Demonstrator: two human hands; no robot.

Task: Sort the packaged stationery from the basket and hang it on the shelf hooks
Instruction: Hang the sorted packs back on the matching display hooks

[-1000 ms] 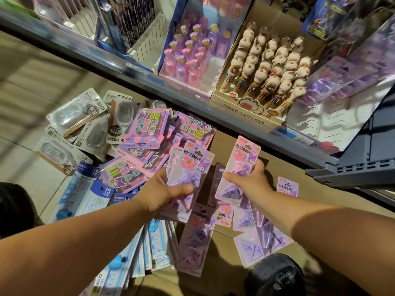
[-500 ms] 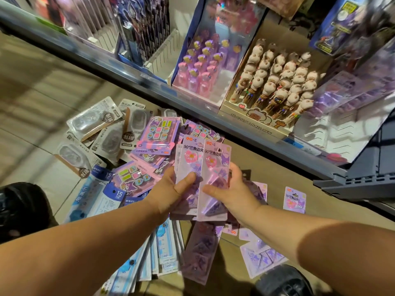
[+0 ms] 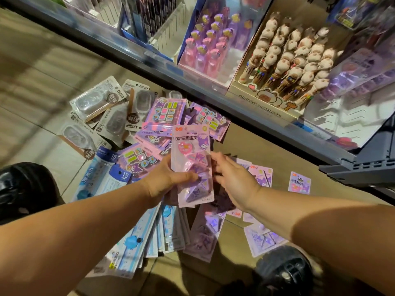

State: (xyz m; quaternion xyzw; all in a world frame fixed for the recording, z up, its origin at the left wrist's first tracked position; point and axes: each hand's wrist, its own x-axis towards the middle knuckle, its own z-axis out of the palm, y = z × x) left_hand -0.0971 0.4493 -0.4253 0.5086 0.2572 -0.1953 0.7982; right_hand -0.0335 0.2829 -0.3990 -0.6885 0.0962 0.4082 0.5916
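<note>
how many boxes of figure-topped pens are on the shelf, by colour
pink and purple pen box: 1
cream and brown pen box: 1
total: 2

Clip pack point(image 3: 192, 165): pale pink card, orange-red logo, pink heart, purple cartoon figure. Sticker packs point(image 3: 168, 112): pink-lilac, grid of green, yellow and pink squares. Ruler packs point(image 3: 102, 178): blue and white. Blister packs point(image 3: 96, 99): clear-grey shells, white cards, brown edges. Shelf pens point(image 3: 295, 58): cream heads; display box point(image 3: 263, 103): beige. Neighbouring pens point(image 3: 208, 50): pink, purple, yellow tops. Floor point(image 3: 32, 86): beige tiles. Shoe point(image 3: 284, 272): black.
</note>
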